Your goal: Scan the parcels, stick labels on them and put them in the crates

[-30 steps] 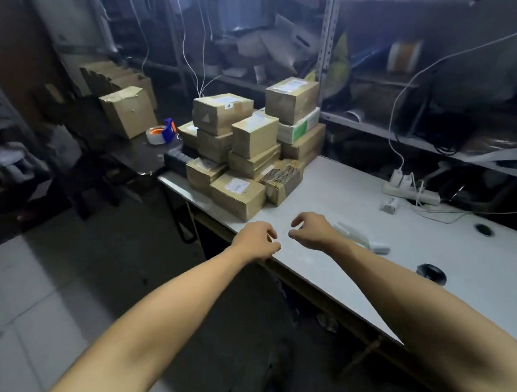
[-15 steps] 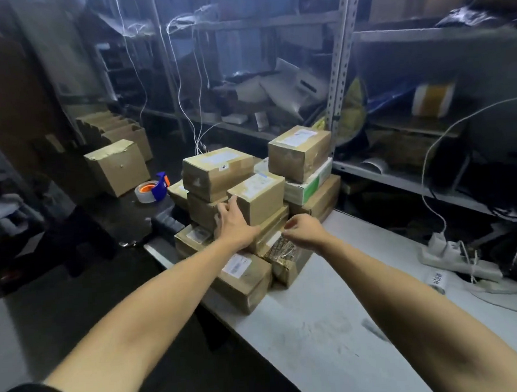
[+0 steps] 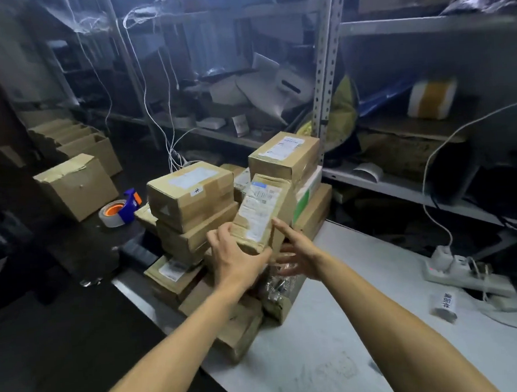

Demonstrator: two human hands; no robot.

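A heap of brown cardboard parcels (image 3: 190, 197) stands at the left end of the white table (image 3: 336, 342). One parcel (image 3: 262, 207) with a white label on top is tilted up off the heap, its near end raised toward me. My left hand (image 3: 237, 260) grips its near left corner from below. My right hand (image 3: 294, 251) is at its right side, fingers spread, with the forefinger against the box's edge. A taller parcel (image 3: 285, 154) sits on a green-and-white box just behind it.
A tape dispenser (image 3: 120, 208) and open cartons (image 3: 75, 186) lie on a dark surface to the left. A power strip (image 3: 465, 274) with white cables and a small paper roll (image 3: 445, 304) sit at the table's right. Metal shelving (image 3: 322, 79) with clutter stands behind.
Both hands reached from the table edge to the heap. The labelled parcel, flat on the stack half a second ago, is now tipped up in my left hand. The camera moved closer.
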